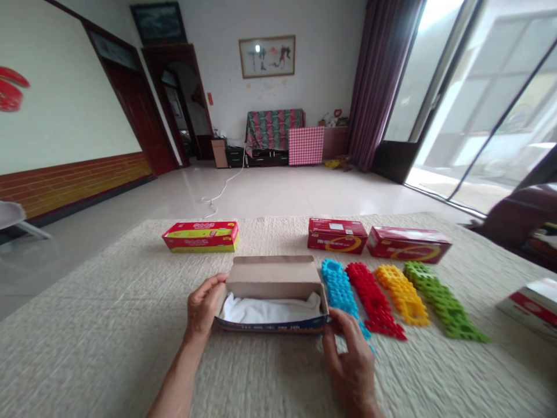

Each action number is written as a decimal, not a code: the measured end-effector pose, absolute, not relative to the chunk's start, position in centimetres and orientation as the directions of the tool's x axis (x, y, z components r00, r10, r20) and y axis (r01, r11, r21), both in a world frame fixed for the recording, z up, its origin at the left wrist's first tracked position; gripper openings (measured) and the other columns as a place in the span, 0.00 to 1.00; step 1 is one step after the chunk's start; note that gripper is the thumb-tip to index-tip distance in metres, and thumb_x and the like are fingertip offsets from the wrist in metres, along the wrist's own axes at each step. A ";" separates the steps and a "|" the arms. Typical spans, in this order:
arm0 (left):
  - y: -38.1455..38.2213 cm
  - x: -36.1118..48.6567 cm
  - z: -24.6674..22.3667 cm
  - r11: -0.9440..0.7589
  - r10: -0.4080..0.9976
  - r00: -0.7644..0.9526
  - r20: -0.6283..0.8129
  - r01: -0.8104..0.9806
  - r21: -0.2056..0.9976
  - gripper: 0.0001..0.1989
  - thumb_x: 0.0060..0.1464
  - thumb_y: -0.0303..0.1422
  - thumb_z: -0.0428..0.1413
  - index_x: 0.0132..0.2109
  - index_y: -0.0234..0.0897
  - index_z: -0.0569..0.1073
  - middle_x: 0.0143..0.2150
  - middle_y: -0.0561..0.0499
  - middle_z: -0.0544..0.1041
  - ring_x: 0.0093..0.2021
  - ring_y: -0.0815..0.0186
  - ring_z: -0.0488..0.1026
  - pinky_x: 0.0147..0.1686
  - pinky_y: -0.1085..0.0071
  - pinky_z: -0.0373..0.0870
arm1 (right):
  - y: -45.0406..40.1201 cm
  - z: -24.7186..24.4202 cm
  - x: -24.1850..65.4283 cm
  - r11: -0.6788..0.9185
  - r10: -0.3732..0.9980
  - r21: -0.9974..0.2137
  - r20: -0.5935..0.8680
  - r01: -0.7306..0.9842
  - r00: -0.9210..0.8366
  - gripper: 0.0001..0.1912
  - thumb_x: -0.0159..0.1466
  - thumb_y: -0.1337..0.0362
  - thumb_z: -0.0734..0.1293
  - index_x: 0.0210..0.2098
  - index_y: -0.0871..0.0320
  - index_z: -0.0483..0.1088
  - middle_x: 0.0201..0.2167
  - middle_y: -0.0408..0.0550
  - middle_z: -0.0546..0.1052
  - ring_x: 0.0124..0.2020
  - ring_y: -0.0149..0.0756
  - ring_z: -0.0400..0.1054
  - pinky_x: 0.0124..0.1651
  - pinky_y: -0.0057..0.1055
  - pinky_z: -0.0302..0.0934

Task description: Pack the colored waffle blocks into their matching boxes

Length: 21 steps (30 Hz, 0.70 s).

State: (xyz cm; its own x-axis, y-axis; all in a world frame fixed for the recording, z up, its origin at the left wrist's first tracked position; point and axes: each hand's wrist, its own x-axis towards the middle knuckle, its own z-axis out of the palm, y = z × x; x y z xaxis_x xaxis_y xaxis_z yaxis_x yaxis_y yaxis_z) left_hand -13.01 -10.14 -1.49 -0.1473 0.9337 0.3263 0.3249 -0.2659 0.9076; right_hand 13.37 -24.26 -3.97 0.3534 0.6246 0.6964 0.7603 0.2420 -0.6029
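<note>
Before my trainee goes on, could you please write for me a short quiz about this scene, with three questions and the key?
1. True or false: the left hand and right hand both touch the open box.
2. Fill in: a white ____ lies inside the box.
3. Which strip is nearest the right hand: A green, B blue, C yellow?
Key: 1 true; 2 cloth; 3 B, the blue strip.

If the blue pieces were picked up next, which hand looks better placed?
Probably the right hand: it holds the right end of the open box, close to the blue pieces. The left hand is at the opposite end, with the box between.
</note>
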 end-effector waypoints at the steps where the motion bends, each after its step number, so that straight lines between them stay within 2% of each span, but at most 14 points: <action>1: -10.2 -13.1 -1.7 -0.252 0.937 -0.164 0.307 0.287 0.924 0.16 0.52 0.38 0.54 0.44 0.34 0.78 0.42 0.47 0.81 0.42 0.59 0.78 0.40 0.70 0.74 | -24.3 -3.9 13.4 0.239 0.626 -0.607 0.693 0.758 0.358 0.11 0.64 0.67 0.62 0.46 0.56 0.68 0.39 0.50 0.75 0.37 0.36 0.72 0.38 0.31 0.69; 4: -10.2 -13.2 -1.9 -0.250 0.939 -0.178 0.296 0.239 0.938 0.17 0.51 0.39 0.56 0.45 0.33 0.78 0.42 0.46 0.81 0.43 0.59 0.78 0.42 0.69 0.74 | -24.3 -3.9 13.4 0.227 0.616 -0.614 0.691 0.756 0.377 0.10 0.64 0.67 0.61 0.45 0.56 0.68 0.39 0.50 0.74 0.38 0.36 0.71 0.38 0.31 0.68; 9: -10.6 -13.1 -1.1 -0.366 0.891 -0.141 0.432 0.343 0.865 0.14 0.51 0.38 0.56 0.40 0.33 0.78 0.42 0.45 0.80 0.45 0.58 0.76 0.44 0.66 0.73 | -24.2 -4.2 13.5 0.225 0.605 -0.614 0.697 0.756 0.386 0.10 0.64 0.67 0.61 0.45 0.56 0.68 0.39 0.50 0.74 0.37 0.36 0.70 0.37 0.31 0.68; 11: -11.2 -12.8 -0.8 -0.493 0.801 -0.098 0.590 0.450 0.744 0.11 0.53 0.35 0.55 0.39 0.34 0.78 0.43 0.44 0.80 0.46 0.58 0.76 0.45 0.65 0.73 | -24.1 -4.3 13.5 0.223 0.600 -0.617 0.697 0.755 0.393 0.10 0.64 0.67 0.61 0.45 0.57 0.68 0.39 0.50 0.73 0.37 0.35 0.70 0.38 0.31 0.67; 13: -12.3 -12.3 -0.3 -0.617 0.644 -0.018 0.765 0.578 0.534 0.08 0.54 0.30 0.54 0.39 0.35 0.78 0.42 0.44 0.79 0.45 0.59 0.76 0.47 0.63 0.72 | -24.1 -4.3 13.5 0.220 0.591 -0.617 0.701 0.756 0.400 0.10 0.64 0.67 0.61 0.45 0.57 0.68 0.40 0.50 0.73 0.37 0.35 0.70 0.38 0.30 0.67; 15: -13.9 -11.4 0.3 -0.692 0.503 0.083 0.860 0.634 0.344 0.09 0.53 0.25 0.54 0.41 0.35 0.77 0.42 0.45 0.79 0.45 0.59 0.75 0.48 0.61 0.71 | -24.1 -4.2 13.5 0.217 0.584 -0.615 0.704 0.758 0.404 0.10 0.64 0.67 0.61 0.44 0.58 0.69 0.40 0.50 0.73 0.36 0.35 0.70 0.38 0.31 0.67; 18: -17.0 -9.9 0.8 -0.799 0.403 0.245 0.882 0.564 0.208 0.15 0.52 0.18 0.52 0.45 0.34 0.75 0.45 0.43 0.77 0.47 0.59 0.73 0.48 0.61 0.71 | -24.1 -4.0 13.5 0.220 0.576 -0.608 0.712 0.763 0.402 0.10 0.64 0.67 0.61 0.44 0.58 0.69 0.39 0.50 0.73 0.36 0.35 0.69 0.38 0.31 0.67; 21: -19.8 -9.1 0.1 -0.884 0.366 0.392 0.844 0.429 0.185 0.18 0.51 0.16 0.50 0.48 0.31 0.73 0.45 0.41 0.75 0.48 0.58 0.72 0.49 0.59 0.70 | -24.1 -4.0 13.5 0.225 0.571 -0.600 0.719 0.767 0.395 0.10 0.64 0.67 0.61 0.44 0.58 0.69 0.39 0.50 0.73 0.35 0.34 0.69 0.37 0.30 0.67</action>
